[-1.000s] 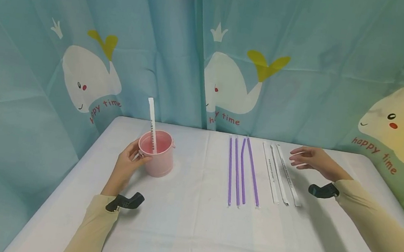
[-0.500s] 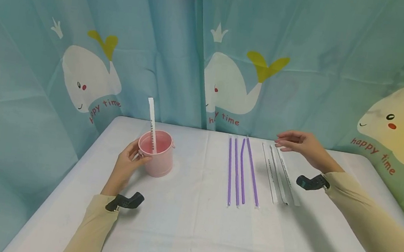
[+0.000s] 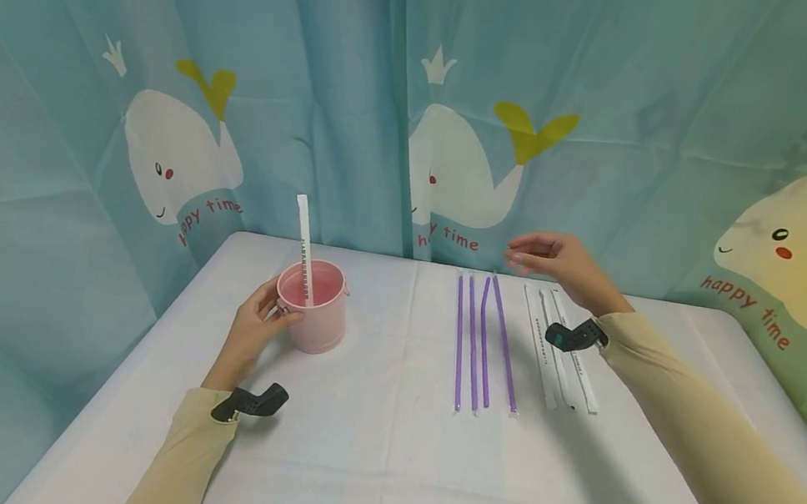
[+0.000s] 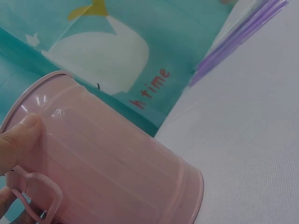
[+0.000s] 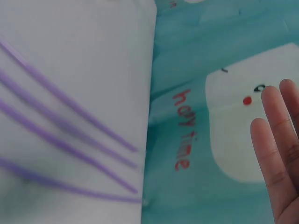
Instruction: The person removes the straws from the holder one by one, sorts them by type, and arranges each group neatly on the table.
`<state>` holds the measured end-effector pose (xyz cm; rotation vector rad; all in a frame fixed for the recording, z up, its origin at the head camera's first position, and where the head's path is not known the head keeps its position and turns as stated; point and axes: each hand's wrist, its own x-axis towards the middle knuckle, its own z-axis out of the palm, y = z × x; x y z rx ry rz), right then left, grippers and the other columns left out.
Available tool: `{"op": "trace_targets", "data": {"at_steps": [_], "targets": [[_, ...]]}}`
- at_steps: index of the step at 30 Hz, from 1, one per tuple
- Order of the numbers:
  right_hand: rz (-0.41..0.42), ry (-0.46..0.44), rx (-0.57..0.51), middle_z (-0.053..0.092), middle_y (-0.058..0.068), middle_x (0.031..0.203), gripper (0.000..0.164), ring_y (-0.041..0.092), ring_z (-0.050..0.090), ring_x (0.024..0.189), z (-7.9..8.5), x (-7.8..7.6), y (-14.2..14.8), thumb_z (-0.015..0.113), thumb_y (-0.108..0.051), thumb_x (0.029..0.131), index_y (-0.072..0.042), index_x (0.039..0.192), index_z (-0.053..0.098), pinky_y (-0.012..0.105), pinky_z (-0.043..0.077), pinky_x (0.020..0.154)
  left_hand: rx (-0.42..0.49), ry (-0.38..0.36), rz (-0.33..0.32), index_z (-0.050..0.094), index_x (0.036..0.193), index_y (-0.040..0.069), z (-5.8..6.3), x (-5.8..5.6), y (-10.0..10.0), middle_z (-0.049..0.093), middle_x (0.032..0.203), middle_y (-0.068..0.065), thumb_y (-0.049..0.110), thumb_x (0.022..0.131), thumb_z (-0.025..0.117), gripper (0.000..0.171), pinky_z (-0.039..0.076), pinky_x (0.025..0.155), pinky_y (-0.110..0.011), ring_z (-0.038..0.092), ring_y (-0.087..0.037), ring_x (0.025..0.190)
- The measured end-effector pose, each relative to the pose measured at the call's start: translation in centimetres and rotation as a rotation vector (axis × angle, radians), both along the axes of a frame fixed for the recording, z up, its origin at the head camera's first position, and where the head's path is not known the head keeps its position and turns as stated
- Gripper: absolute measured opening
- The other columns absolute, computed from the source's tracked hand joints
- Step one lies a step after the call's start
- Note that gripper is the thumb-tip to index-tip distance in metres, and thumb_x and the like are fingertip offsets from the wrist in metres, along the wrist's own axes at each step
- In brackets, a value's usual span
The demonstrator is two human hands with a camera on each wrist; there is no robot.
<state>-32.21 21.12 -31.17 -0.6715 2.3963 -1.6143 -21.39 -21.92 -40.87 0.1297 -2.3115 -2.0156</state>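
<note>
My left hand (image 3: 253, 334) holds a small pink bucket (image 3: 324, 328) by its near left side. In the left wrist view the thumb (image 4: 21, 137) presses just below the rim, close to a small loop handle (image 4: 57, 198). A paper-wrapped straw (image 3: 304, 231) with dark print leans upright inside the bucket. My right hand (image 3: 561, 263) is raised over the far table edge with nothing in it, its fingers nearly straight. Below and left of it lie several purple straws (image 3: 472, 344) in clear sleeves, one slightly bent. Three white wrapped straws (image 3: 541, 349) lie under the right wrist.
The table has a white cloth (image 3: 349, 447). A blue-green curtain (image 3: 335, 67) printed with whales hangs right behind the far edge and along the left side. Dark wrist cameras (image 3: 250, 403) sit on both sleeves.
My right hand has moved left and up, from beside the white straws to above the far ends of the straws, still carrying nothing. The left hand and bucket have stayed in place.
</note>
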Motion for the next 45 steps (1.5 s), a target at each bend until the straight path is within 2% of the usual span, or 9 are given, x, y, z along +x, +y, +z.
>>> {"op": "trace_targets", "data": {"at_steps": [7,11,17,20,24,32,40,45], "targets": [[0.038,-0.018,-0.037,0.071,-0.004,0.102,0.036,0.011,0.068,0.094,0.5,-1.0,-2.8,0.065,-0.019,0.089,0.002,0.118,0.059,0.025,0.058,0.081,-0.012,-0.003,0.000,0.022,0.149,0.010,0.0,0.0,0.0,0.023,0.156,-0.008,0.012,0.087,0.066,0.076,0.026,0.118,-0.038,0.021,-0.022,0.146],[0.049,-0.020,-0.055,0.071,0.003,0.105,0.032,0.015,0.068,0.096,0.6,-1.3,-4.5,0.066,-0.018,0.088,-0.003,0.115,0.062,0.027,0.058,0.082,-0.013,-0.001,-0.001,0.022,0.149,0.010,0.0,0.0,0.0,0.023,0.156,-0.008,0.012,0.087,0.066,0.076,0.025,0.119,-0.039,0.020,-0.023,0.146],[0.069,-0.028,-0.045,0.070,0.003,0.107,0.033,0.020,0.067,0.099,0.7,-1.8,-7.1,0.066,-0.020,0.087,-0.002,0.115,0.062,0.037,0.057,0.088,-0.018,0.000,-0.002,0.022,0.149,0.010,0.0,0.1,0.0,0.023,0.156,-0.008,0.013,0.088,0.065,0.075,0.025,0.119,-0.039,0.020,-0.023,0.146],[0.087,-0.038,-0.056,0.067,0.012,0.114,0.033,0.025,0.066,0.102,0.7,-2.0,-8.4,0.066,-0.018,0.088,-0.001,0.115,0.061,0.045,0.054,0.093,-0.022,-0.006,0.000,0.022,0.149,0.010,0.0,0.0,0.0,0.023,0.156,-0.008,0.014,0.088,0.065,0.075,0.025,0.119,-0.039,0.020,-0.023,0.146],[0.125,-0.048,-0.078,0.063,0.020,0.119,0.035,0.027,0.066,0.103,0.7,-2.2,-10.1,0.065,-0.016,0.088,0.002,0.118,0.059,0.049,0.052,0.095,-0.024,-0.012,0.003,0.021,0.150,0.011,0.0,0.0,0.0,0.023,0.156,-0.008,0.014,0.088,0.065,0.076,0.025,0.119,-0.039,0.020,-0.023,0.146],[0.138,-0.036,-0.084,0.069,0.011,0.110,0.034,0.020,0.068,0.093,0.5,-2.5,-13.7,0.065,-0.014,0.087,-0.001,0.118,0.060,0.046,0.055,0.091,-0.022,-0.009,0.002,0.022,0.149,0.010,0.1,0.1,0.0,0.023,0.156,-0.009,0.013,0.088,0.065,0.075,0.025,0.119,-0.039,0.020,-0.024,0.146],[0.146,-0.048,-0.070,0.067,0.015,0.114,0.033,0.019,0.068,0.093,0.1,-2.7,-17.4,0.064,-0.013,0.088,-0.003,0.119,0.060,0.036,0.058,0.087,-0.016,0.000,0.004,0.024,0.148,0.009,0.1,0.0,0.0,0.025,0.155,-0.009,0.012,0.087,0.066,0.074,0.026,0.118,-0.040,0.022,-0.025,0.145],[0.159,-0.074,-0.082,0.066,0.017,0.116,0.034,0.021,0.068,0.096,-0.4,-3.0,-19.4,0.065,-0.013,0.088,-0.003,0.120,0.060,0.037,0.057,0.089,-0.007,-0.003,-0.002,0.024,0.148,0.009,0.0,0.0,0.0,0.025,0.155,-0.009,0.012,0.087,0.066,0.074,0.026,0.118,-0.039,0.022,-0.024,0.145]]}}
